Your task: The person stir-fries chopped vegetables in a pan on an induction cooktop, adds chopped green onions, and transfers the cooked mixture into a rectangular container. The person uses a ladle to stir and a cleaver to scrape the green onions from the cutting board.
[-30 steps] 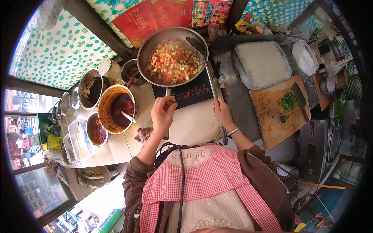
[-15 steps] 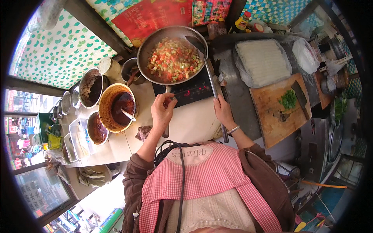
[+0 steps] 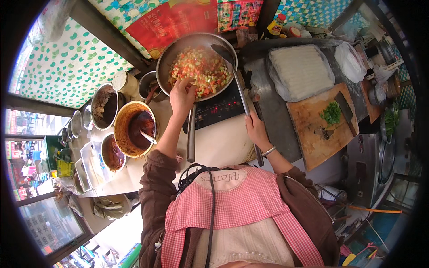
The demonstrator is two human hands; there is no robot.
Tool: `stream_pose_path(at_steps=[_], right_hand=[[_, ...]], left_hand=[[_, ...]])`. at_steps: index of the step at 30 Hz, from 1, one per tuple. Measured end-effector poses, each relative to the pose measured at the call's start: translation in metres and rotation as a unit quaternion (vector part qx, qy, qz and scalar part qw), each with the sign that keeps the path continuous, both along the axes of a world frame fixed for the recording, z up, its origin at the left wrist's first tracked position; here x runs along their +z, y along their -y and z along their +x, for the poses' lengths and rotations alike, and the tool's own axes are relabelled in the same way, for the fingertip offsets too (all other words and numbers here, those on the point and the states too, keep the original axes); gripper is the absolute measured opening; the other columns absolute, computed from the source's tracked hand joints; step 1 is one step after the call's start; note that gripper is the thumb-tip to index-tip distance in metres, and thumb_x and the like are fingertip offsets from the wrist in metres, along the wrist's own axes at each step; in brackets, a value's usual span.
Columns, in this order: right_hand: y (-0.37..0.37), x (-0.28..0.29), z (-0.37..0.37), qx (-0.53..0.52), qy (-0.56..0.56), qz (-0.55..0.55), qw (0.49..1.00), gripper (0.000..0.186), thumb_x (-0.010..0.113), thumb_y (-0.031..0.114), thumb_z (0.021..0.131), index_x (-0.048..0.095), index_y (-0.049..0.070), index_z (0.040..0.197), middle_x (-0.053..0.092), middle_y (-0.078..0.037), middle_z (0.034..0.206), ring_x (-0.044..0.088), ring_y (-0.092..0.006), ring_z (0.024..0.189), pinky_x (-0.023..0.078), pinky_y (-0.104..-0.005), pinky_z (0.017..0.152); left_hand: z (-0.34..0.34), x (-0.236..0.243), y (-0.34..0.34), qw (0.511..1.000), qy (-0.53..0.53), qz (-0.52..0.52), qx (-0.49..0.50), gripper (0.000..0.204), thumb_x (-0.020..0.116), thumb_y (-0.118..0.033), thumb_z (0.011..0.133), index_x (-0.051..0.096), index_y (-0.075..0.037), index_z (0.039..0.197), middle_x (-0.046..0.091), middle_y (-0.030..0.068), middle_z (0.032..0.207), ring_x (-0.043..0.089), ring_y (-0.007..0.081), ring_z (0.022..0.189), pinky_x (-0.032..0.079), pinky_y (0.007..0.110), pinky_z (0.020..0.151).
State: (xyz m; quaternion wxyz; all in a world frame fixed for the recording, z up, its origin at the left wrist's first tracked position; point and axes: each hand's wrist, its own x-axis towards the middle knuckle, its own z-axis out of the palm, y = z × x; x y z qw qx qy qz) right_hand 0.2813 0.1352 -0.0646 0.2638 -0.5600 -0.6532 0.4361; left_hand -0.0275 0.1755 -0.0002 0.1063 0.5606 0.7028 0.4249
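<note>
Diced orange and green vegetables [image 3: 204,67] steam in a frying pan [image 3: 164,67] on a black induction cooker [image 3: 219,114]. My left hand [image 3: 182,97] is above the near rim of the pan, fingertips pinched together; whatever they hold, if anything, is hidden. Below that hand the pan's handle [image 3: 191,138] points toward me, untouched. My right hand [image 3: 258,133] is wrapped round the long handle of a spatula [image 3: 241,91], whose dark blade rests in the right side of the pan.
At left stand a pot of dark red sauce with a spoon [image 3: 119,134], a smaller bowl of sauce [image 3: 107,154] and several metal pots [image 3: 94,107]. To the right, a cutting board [image 3: 308,129] bears chopped greens [image 3: 331,113] and a cleaver [image 3: 345,111]. Beyond it lies a plastic-wrapped white slab [image 3: 301,67].
My left hand has gone up and forward, from above the pan's handle to over the pan's near edge, still pinched. The right hand stays on the spatula, almost unmoved.
</note>
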Motion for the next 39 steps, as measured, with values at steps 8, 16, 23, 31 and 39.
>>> stream_pose_path(at_steps=[8, 16, 23, 31, 39], right_hand=[[0.002, -0.008, -0.001, -0.014, -0.019, 0.037, 0.999, 0.038, 0.054, 0.024, 0.106, 0.055, 0.003, 0.138, 0.067, -0.026, 0.085, 0.068, -0.0446, 0.075, 0.051, -0.0503, 0.065], [0.0, -0.004, -0.001, -0.021, -0.009, 0.012, 1.0, 0.04, 0.055, 0.022, 0.105, 0.055, 0.001, 0.14, 0.067, -0.028, 0.084, 0.068, -0.0448, 0.076, 0.05, -0.0507, 0.066], [-0.001, -0.024, 0.002, 0.02, 0.019, 0.042, 0.999, 0.041, 0.053, 0.023, 0.107, 0.053, 0.001, 0.142, 0.061, -0.023, 0.074, 0.06, -0.0357, 0.063, 0.049, -0.0457, 0.062], [0.001, -0.031, 0.012, -0.024, -0.037, -0.016, 0.999, 0.023, 0.05, 0.02, 0.109, 0.058, 0.003, 0.121, 0.048, -0.002, 0.063, 0.051, -0.0135, 0.053, 0.043, -0.0358, 0.049], [-0.002, -0.034, 0.004, 0.005, -0.018, 0.088, 0.996, 0.024, 0.052, 0.026, 0.108, 0.057, 0.003, 0.114, 0.057, -0.012, 0.068, 0.059, -0.0233, 0.058, 0.045, -0.0408, 0.055]], left_hand=[[-0.006, -0.011, -0.059, 0.99, -0.123, -0.07, 0.002, 0.024, 0.07, -0.019, 0.091, 0.075, -0.017, 0.114, 0.068, 0.0126, 0.105, 0.07, 0.0348, 0.091, 0.056, 0.047, 0.076], [-0.003, -0.02, -0.074, 0.965, -0.255, -0.056, -0.015, 0.01, 0.067, -0.018, 0.09, 0.074, -0.015, 0.095, 0.066, 0.0127, 0.097, 0.069, 0.0356, 0.091, 0.058, 0.05, 0.072], [-0.019, -0.031, -0.056, 0.98, -0.193, -0.031, 0.026, 0.015, 0.069, -0.017, 0.083, 0.071, -0.01, 0.096, 0.068, 0.0145, 0.096, 0.069, 0.037, 0.089, 0.058, 0.049, 0.074], [-0.013, -0.02, -0.052, 0.998, 0.037, 0.047, 0.032, 0.005, 0.073, -0.008, 0.08, 0.074, -0.008, 0.085, 0.071, 0.0141, 0.086, 0.071, 0.0298, 0.081, 0.056, 0.043, 0.073], [0.01, 0.072, 0.006, 0.717, 0.658, 0.151, -0.173, 0.01, 0.07, 0.001, 0.092, 0.069, -0.004, 0.101, 0.069, 0.0059, 0.089, 0.062, 0.0127, 0.075, 0.05, 0.026, 0.069]])
